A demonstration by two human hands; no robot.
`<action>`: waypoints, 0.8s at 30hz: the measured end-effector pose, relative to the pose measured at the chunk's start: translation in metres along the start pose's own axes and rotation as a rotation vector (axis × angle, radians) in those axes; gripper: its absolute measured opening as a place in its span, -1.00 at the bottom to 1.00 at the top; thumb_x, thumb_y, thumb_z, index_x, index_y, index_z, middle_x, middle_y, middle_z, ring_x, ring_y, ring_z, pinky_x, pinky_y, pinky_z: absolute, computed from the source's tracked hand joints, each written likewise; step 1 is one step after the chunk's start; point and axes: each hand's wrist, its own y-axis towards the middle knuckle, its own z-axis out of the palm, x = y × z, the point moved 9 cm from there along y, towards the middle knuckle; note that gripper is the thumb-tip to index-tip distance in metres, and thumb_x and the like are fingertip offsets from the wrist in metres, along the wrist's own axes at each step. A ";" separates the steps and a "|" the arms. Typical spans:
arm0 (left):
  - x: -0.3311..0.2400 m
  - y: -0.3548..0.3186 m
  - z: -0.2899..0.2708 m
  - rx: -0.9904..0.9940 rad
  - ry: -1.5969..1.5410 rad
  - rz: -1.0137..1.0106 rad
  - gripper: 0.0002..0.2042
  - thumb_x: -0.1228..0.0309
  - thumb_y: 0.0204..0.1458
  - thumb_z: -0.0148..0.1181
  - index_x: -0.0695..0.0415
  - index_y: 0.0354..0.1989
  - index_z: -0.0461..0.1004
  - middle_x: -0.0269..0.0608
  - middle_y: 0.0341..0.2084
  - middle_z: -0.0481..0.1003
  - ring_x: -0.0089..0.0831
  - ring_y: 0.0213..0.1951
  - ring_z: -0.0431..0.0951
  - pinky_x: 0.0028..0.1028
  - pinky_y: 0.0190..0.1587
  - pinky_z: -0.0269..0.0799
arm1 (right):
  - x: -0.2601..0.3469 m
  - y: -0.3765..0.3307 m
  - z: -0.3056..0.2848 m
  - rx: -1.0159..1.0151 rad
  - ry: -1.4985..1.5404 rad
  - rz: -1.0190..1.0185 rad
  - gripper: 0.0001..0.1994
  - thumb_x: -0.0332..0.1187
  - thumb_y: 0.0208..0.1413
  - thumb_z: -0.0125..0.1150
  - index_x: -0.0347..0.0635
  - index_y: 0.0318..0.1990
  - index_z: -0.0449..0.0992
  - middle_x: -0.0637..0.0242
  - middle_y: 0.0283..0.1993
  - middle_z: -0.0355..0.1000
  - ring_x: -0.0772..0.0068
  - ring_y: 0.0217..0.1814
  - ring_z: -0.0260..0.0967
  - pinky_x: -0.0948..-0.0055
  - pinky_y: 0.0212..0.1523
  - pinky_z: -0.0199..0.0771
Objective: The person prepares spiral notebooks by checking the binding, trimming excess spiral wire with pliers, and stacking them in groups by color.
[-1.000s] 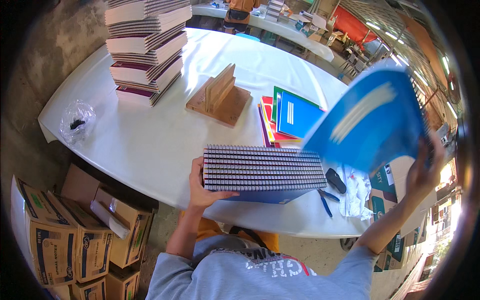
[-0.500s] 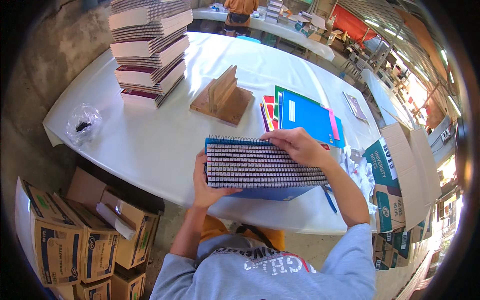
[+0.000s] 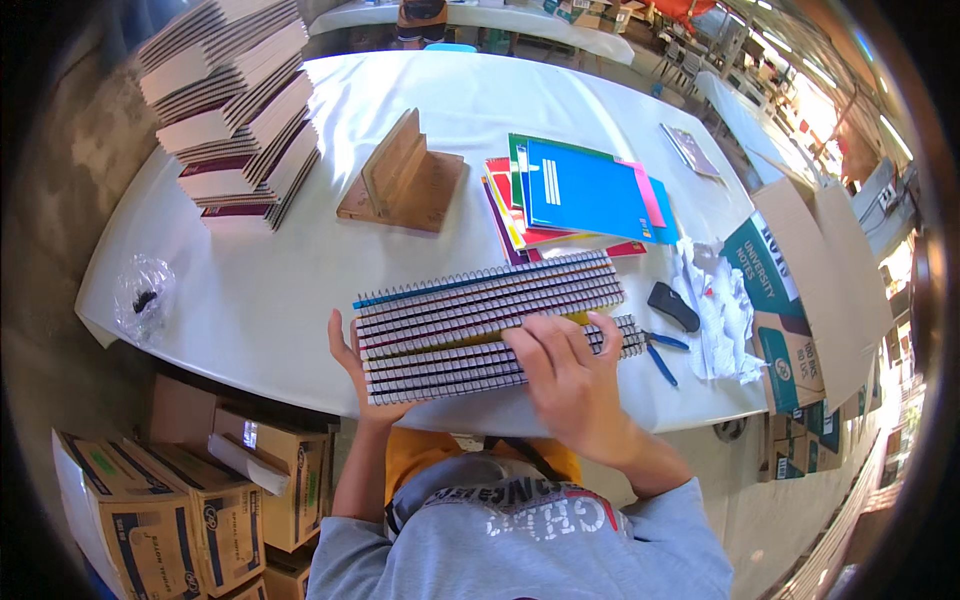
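Note:
A thick bundle of spiral notebooks (image 3: 455, 318) is held over the table's near edge, its wire spines facing up. My left hand (image 3: 368, 385) grips the bundle's left end, with the thumb along the side and the other fingers partly hidden beneath. Over the near right part, my right hand (image 3: 575, 385) bends its fingers onto the spines. There the bundle is parted, and a yellow cover shows in the gap. Just right of the bundle lie blue-handled pliers (image 3: 662, 362) and a small black object (image 3: 673, 307) of unclear kind.
A wooden stand (image 3: 400, 185) sits beyond the bundle. Loose colourful notebooks (image 3: 590, 190) lie right of it. A tall notebook stack (image 3: 235, 110) rises at far left, near a clear plastic bag (image 3: 143, 300). An open carton (image 3: 775, 300) and crumpled white material (image 3: 715, 315) border the right; cartons (image 3: 165, 530) stand lower left.
My right hand has moved from the bundle's far edge to its near right spines. The bundle has tilted and parted, showing a yellow cover. The view has shifted, revealing the black object.

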 end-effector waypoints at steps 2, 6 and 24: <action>-0.007 0.009 0.004 0.025 -0.024 -0.017 0.35 0.18 -0.60 0.57 0.08 0.25 -0.53 -0.17 0.06 0.13 -0.27 0.08 0.25 -0.30 0.13 0.19 | 0.006 0.002 -0.002 -0.015 -0.090 -0.039 -0.72 -0.37 -0.10 0.05 -0.05 -0.15 0.37 0.40 -0.16 0.34 0.49 -0.11 0.30 0.31 -0.05 0.10; -0.011 0.046 -0.013 0.198 -0.352 -0.340 0.24 -0.10 -0.56 0.45 0.11 0.27 -0.28 -0.15 0.03 0.18 -0.27 0.05 0.28 -0.28 0.09 0.22 | 0.002 -0.002 0.002 0.052 0.035 -0.022 -0.76 -0.40 -0.08 0.02 -0.04 -0.18 0.36 0.38 -0.12 0.37 0.47 -0.15 0.31 0.30 -0.10 0.09; -0.033 0.083 0.148 0.904 1.426 0.266 -0.27 0.37 -0.36 0.36 0.12 0.07 0.12 0.03 -0.21 0.41 -0.04 -0.15 0.43 -0.23 -0.13 0.27 | -0.105 -0.097 -0.041 -0.497 0.326 0.344 -0.80 -0.39 -0.19 0.08 -0.13 -0.32 0.42 0.30 -0.36 0.35 0.41 -0.29 0.31 0.46 -0.25 0.22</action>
